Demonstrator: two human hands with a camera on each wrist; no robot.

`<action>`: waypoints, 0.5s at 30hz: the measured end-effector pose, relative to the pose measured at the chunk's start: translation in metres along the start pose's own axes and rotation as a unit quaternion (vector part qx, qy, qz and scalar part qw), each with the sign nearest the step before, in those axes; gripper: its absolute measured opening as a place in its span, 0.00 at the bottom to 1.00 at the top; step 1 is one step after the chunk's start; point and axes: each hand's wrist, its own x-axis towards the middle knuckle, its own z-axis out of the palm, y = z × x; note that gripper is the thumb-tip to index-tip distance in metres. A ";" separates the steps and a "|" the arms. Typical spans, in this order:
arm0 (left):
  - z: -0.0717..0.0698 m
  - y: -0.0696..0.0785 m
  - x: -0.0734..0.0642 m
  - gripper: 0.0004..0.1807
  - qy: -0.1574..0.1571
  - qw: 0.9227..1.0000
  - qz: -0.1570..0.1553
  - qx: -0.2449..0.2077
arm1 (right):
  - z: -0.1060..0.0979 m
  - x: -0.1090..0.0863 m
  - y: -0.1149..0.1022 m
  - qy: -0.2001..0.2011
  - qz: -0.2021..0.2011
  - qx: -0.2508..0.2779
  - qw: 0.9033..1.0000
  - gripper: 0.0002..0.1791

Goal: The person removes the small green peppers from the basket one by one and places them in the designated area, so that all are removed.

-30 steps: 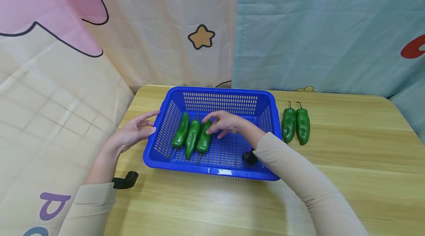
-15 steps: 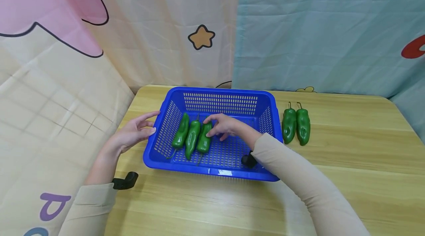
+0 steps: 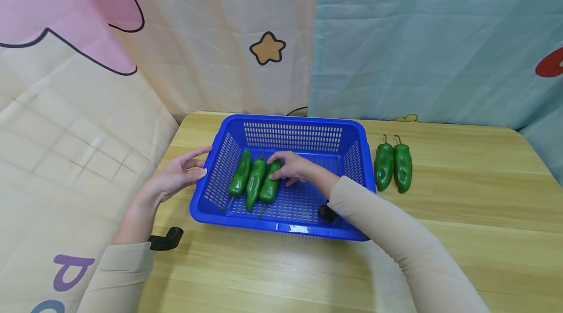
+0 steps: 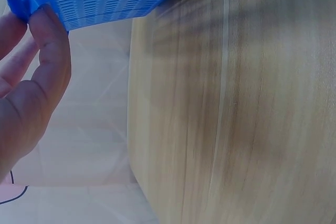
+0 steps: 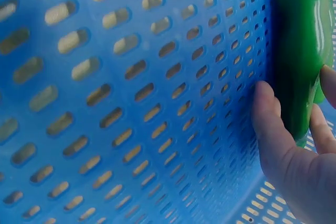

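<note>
A blue plastic basket stands on the wooden table. Three long green peppers lie side by side in its left half: the left pepper, the middle pepper and the right pepper. My right hand reaches inside and holds the right pepper, thumb on its near side; the right wrist view shows fingers on either side of this pepper. My left hand touches the basket's left rim with relaxed fingers. In the left wrist view its thumb lies against the basket's outside.
Two more green peppers, one at the left and one at the right, lie on the table just right of the basket. Printed curtains hang behind and left of the table. Black wrist mounts stick out from the sleeves.
My right hand has come down slightly and shifted a little left, and the right pepper has moved slightly with it. The left hand and basket have stayed put.
</note>
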 end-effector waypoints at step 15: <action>0.000 0.000 0.000 0.36 0.001 1.000 0.002 -0.002 | 0.000 0.004 0.001 0.003 0.022 0.074 0.997 0.23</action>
